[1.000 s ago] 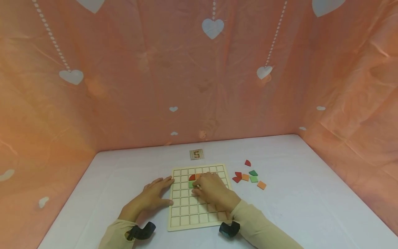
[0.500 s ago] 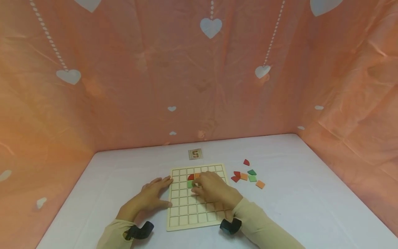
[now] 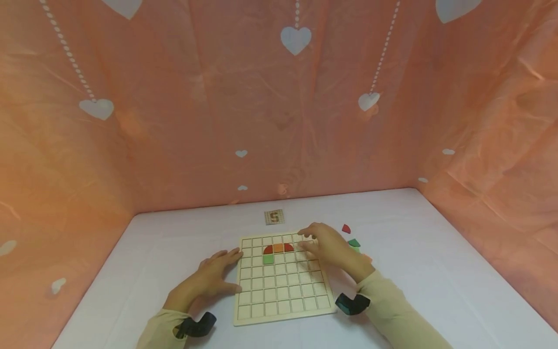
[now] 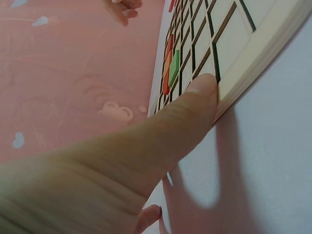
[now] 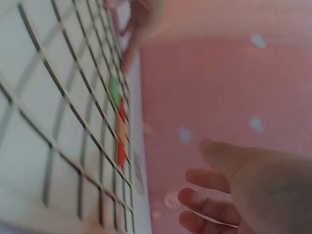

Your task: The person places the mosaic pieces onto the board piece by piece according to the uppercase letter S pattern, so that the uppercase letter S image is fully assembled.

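A square wooden grid board (image 3: 283, 318) lies on the white table. Four-sided cells on it hold a red quarter-round tile (image 3: 268, 249), an orange square tile (image 3: 278, 248), a second red quarter-round tile (image 3: 288, 247) and, below the first, a green square tile (image 3: 268, 259). My left hand (image 3: 213, 275) rests at the board's left edge, its thumb (image 4: 202, 87) touching the rim in the left wrist view. Above the board's right side is my right hand (image 3: 329, 246), fingers loosely bent and holding nothing; the right wrist view shows those fingers (image 5: 207, 200) apart from the board.
Right of the board lie loose tiles: a red quarter-round (image 3: 346, 228), a dark green one (image 3: 354, 243), and others partly hidden by the right hand. A small card (image 3: 274, 216) with an S-like pattern lies behind the board. An orange cloth (image 3: 196, 121) encloses the table.
My right hand has lifted from the tiles and moved right, uncovering the orange tile and the second red tile in the row. The left hand stays at the board's edge.
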Tool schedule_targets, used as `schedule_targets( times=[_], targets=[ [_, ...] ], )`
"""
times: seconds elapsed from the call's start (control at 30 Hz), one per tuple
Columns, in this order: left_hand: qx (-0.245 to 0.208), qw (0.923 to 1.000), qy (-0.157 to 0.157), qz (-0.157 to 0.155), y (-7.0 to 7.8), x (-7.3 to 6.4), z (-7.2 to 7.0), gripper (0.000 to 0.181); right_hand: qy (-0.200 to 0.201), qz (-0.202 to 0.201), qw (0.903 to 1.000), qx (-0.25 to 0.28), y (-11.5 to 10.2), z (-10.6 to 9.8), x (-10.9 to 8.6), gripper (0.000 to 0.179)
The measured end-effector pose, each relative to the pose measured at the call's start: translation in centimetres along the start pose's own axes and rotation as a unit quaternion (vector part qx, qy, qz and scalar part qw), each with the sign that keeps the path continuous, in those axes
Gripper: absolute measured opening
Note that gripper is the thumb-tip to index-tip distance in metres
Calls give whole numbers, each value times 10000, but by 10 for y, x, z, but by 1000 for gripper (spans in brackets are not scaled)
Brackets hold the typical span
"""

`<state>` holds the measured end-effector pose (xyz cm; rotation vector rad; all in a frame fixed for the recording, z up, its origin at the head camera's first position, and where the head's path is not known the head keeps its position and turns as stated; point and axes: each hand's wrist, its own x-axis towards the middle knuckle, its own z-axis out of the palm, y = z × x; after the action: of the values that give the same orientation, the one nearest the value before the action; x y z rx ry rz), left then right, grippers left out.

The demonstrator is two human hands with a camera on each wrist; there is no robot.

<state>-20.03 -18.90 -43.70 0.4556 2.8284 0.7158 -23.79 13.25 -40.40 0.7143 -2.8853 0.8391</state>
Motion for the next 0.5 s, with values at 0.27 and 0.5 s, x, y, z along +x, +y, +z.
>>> schedule_targets(
  times=[0.27, 0.5],
  targets=[
    [-115, 9999, -16, -8, 1, -1, -1, 90, 267, 596, 9979, 48, 27, -28, -3, 37],
    [-127, 9999, -2, 9, 0, -2, -1, 91, 113, 1025, 9945, 164, 54, -42, -8, 38]
  ],
)
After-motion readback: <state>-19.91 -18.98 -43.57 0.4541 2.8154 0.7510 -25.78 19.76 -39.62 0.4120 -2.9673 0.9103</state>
